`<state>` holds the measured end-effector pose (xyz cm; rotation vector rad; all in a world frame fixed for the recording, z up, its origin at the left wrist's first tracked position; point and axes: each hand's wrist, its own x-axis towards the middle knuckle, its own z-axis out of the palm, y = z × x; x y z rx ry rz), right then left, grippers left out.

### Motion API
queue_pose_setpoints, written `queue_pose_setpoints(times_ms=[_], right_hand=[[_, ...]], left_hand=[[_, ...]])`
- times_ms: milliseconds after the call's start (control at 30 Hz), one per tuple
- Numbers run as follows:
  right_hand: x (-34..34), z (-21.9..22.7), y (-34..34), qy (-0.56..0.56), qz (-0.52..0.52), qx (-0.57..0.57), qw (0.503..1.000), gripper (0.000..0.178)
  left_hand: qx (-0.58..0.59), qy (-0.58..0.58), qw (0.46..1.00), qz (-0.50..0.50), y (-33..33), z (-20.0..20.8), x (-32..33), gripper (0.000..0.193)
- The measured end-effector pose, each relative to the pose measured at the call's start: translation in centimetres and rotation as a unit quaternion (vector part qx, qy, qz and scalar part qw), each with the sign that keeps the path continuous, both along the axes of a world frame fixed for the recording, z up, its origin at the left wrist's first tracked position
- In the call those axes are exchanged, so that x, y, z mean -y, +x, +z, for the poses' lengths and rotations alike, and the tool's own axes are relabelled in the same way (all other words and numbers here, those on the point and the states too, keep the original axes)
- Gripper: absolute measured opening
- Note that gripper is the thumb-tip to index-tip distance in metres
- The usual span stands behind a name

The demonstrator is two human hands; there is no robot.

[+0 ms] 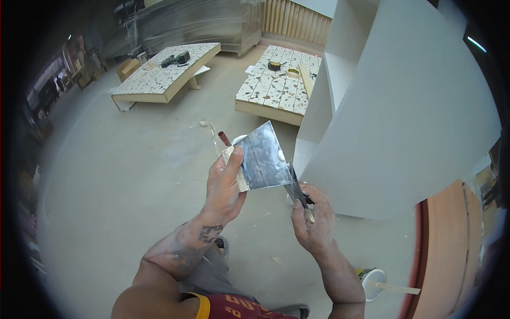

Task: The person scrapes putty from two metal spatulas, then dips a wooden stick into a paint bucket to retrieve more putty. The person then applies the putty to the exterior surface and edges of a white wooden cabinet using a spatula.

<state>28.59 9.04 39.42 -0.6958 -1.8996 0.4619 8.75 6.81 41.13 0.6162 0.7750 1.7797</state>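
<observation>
My left hand (224, 178) is closed on a broad putty knife (263, 159), thumb on its cream-coloured edge. Its wide grey metal blade faces up and carries a dab of white paste (281, 155) near the right side. In my right hand (317, 220) is a narrower scraper (296, 186), seen nearly edge-on, its dark blade touching or just beside the broad blade's right corner. Past my left hand a reddish-brown tube-like piece (223, 138) sticks out; what it belongs to is hidden. Whitish smears mark both hands.
A tall white cabinet (393, 117) stands close on my right. Ahead are two low speckled-top platforms (260, 90); one bears a power tool (176, 59), the other a tape measure (273, 65) and tape roll (292, 73). A bucket (373, 282) with a stick stands lower right.
</observation>
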Motion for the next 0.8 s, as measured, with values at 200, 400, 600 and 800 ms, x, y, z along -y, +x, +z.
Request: queue_pose_setpoints(times_ms=[200,400,600,800], right_hand=[[-1.0,-1.9,5.1,-0.087,-0.046,0.138,0.986,0.031],[2.0,-1.1,4.2,-0.425,0.086,-0.248,0.866,0.031],[1.6,-3.4,2.5,-0.473,0.115,-0.309,0.817,0.040],[1.6,-4.2,2.6,-0.466,0.117,-0.349,0.805,0.039]], left_hand=[[-0.041,0.010,0.999,0.029,0.3,0.2,0.2,0.039],[-0.217,0.055,0.965,0.137,1.1,-1.0,-0.5,0.033],[-0.339,0.090,0.926,0.142,2.7,-2.0,0.8,0.037],[-0.464,0.108,0.870,0.128,3.4,-2.7,1.7,0.041]])
